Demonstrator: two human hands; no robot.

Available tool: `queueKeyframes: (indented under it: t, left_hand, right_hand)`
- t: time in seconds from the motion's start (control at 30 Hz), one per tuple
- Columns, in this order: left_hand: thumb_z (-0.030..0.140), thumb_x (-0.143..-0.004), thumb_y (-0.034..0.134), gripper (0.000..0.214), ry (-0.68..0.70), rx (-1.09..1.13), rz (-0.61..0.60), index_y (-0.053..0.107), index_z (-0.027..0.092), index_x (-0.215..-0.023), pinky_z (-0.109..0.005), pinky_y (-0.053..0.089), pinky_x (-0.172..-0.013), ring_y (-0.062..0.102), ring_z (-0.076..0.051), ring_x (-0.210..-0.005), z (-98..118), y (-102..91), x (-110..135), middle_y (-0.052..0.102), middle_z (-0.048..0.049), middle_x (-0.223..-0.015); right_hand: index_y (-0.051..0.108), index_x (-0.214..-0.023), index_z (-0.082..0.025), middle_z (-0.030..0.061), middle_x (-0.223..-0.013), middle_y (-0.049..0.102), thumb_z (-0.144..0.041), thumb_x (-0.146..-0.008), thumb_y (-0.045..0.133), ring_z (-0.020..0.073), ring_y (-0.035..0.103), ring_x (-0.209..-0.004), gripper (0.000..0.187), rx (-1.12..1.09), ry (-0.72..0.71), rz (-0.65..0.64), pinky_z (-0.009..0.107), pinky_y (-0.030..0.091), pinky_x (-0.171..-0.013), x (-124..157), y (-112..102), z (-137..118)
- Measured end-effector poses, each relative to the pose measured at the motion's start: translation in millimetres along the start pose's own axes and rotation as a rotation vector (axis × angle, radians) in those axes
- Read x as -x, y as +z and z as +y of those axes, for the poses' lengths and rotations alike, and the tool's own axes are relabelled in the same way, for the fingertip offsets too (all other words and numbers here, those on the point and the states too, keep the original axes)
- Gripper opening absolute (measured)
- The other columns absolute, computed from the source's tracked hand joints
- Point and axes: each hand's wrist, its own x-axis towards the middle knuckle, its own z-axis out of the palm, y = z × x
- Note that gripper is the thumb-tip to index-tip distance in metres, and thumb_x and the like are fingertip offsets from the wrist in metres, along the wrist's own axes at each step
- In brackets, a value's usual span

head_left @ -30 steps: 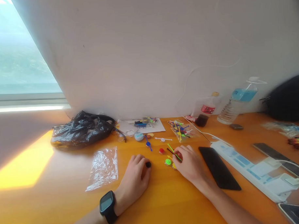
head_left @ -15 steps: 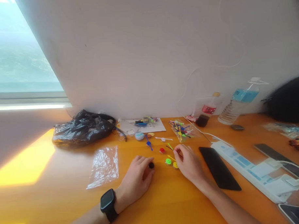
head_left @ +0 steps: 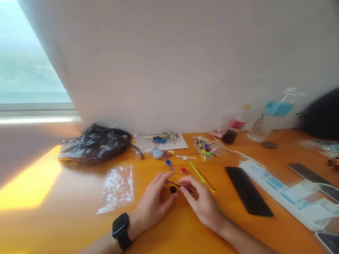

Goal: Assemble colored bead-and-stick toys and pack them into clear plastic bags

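Note:
My left hand (head_left: 151, 198), with a black watch on its wrist, curls round a small black round piece (head_left: 173, 189) at its thumb tip. Pinched in my right hand (head_left: 202, 203) is a thin black arrow (head_left: 173, 184), lying across just above the round piece, its left end near my left fingertips. Beyond my hands sits a red round piece (head_left: 183, 170). Beside my right hand lie a green arrow (head_left: 197, 172), a red arrow (head_left: 207, 179) and part of a yellow arrow (head_left: 212, 191). My right hand hides the green and yellow round pieces.
A blue spinner (head_left: 167, 162) and a white one (head_left: 185, 158) lie farther back, near a bag of coloured arrows (head_left: 205, 148). Left are a clear plastic bag (head_left: 116, 190) and a black bag (head_left: 95, 144). Right are a black phone (head_left: 249, 191) and a power strip (head_left: 277, 190).
My right hand has moved left and nearer, bringing the black arrow to my left hand. The green and red arrows now show; the green and yellow round pieces are covered.

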Motion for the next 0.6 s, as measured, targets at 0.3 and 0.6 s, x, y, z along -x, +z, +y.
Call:
queueKeyframes:
  t: [0.3, 0.6]
  left_hand:
    - [0.023, -0.101, 0.055, 0.018, 0.008, 0.019, 0.091, 0.073, 0.022, -0.099, -0.030, 0.054, -0.079, 0.068, -0.019, -0.085, 8, -7.4, -2, 0.070, -0.0060, -0.093]
    - [0.018, -0.094, 0.061, 0.017, -0.063, -0.039, -0.020, 0.075, 0.025, -0.100, -0.030, 0.053, -0.080, 0.067, -0.019, -0.086, 12, -6.9, -3, 0.070, -0.0045, -0.093]
  right_hand:
    - [0.068, -0.099, -0.023, 0.0035, -0.096, 0.072, -0.034, -0.102, 0.058, 0.0192, 0.068, -0.090, 0.015, 0.042, -0.011, 0.021, 0.029, 0.053, -0.083, -1, 5, -3]
    - [0.069, -0.092, -0.021, 0.0026, -0.086, 0.068, -0.029, -0.099, 0.060, 0.0184, 0.062, -0.077, 0.014, 0.126, 0.028, -0.016, 0.029, 0.048, -0.070, -2, 4, 8]
